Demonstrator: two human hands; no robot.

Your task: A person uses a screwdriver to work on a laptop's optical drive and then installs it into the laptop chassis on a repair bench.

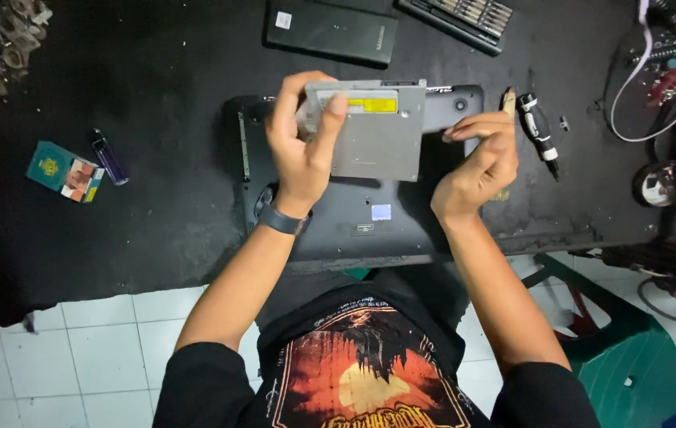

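Black cloth covers the workbench [116, 230], where an upturned laptop [338, 222] lies. Left hand [302, 143] grips a grey disc drive [378, 131] above it; right hand [477, 166], fingers curled, touches the laptop's right side, beside a screwdriver [538, 135].

Flat grey optical drive [378, 135], yellow-labelled, held above laptop [354, 226].

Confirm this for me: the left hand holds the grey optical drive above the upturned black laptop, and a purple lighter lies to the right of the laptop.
Not quite. The head view shows the purple lighter lying left of the laptop, beside a green packet. The left hand does hold the grey optical drive above it.
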